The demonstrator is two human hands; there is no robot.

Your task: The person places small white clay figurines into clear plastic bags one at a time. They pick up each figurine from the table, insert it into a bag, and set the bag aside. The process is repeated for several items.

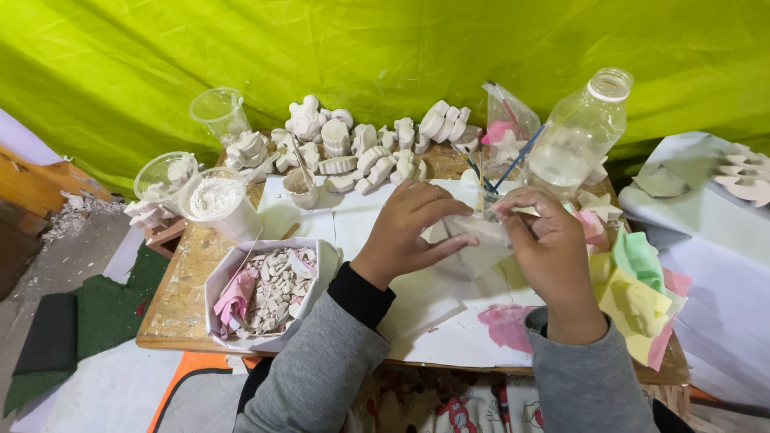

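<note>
Left grip: left hand [409,232], fingers curled, thumb and fingertips closed on one side of a small white plaster piece [475,236].
Right grip: right hand [549,248], fingers bent, pinching the other side of the same piece from above.
Plaster piece: held between both hands just above the worktop [180,301], over white paper sheets [425,309]; its shape is mostly hidden by the fingers.
Paper sheets: cover the worktop's middle; a pink stain [507,322] near the right wrist.
Brush jar: small clear jar with brushes [485,188], just beyond the fingertips.
Bottle: clear plastic bottle [579,132], uncapped, upright behind the right hand.
Sponges: yellow, green and pink sponge pieces [638,297], at the worktop's right edge.
Box of fragments: white paper box [269,293] holding broken plaster bits and a pink rag, beside the left forearm.
Powder tub: clear tub of white powder [216,200], beyond the box.
Cast figures: row of white plaster figures [377,148] along the far edge.
Backdrop: green sheet [321,48].
</note>
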